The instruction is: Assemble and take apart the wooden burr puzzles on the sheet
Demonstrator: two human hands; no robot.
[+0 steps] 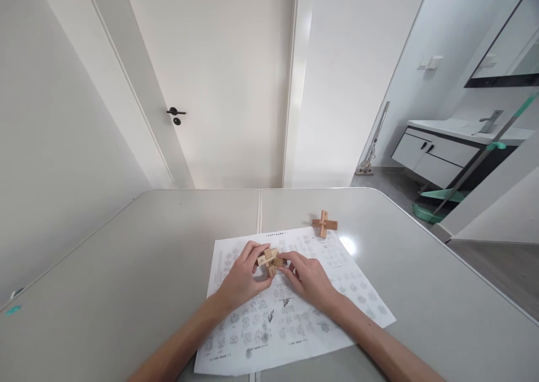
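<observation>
A wooden burr puzzle (268,258), made of interlocked light and darker bars, is held up between both hands over a printed sheet (303,326). My left hand (244,272) grips its left side, fingers curled over the top and thumb at the lower edge. On the right, my right hand (309,275) pinches a darker wooden bar (279,262) of the puzzle between thumb and fingertips. Whether that bar is fully seated cannot be made out. Beyond the hands, a second group of crossed wooden bars (324,224) rests at the sheet's upper right edge.
The sheet, with rows of small printed figures, lies on a grey table (147,269) with a seam down its middle. A closed door (219,78) stands behind the table. To the right are a sink cabinet (438,151), a mop (373,146) and a green dustpan (429,212).
</observation>
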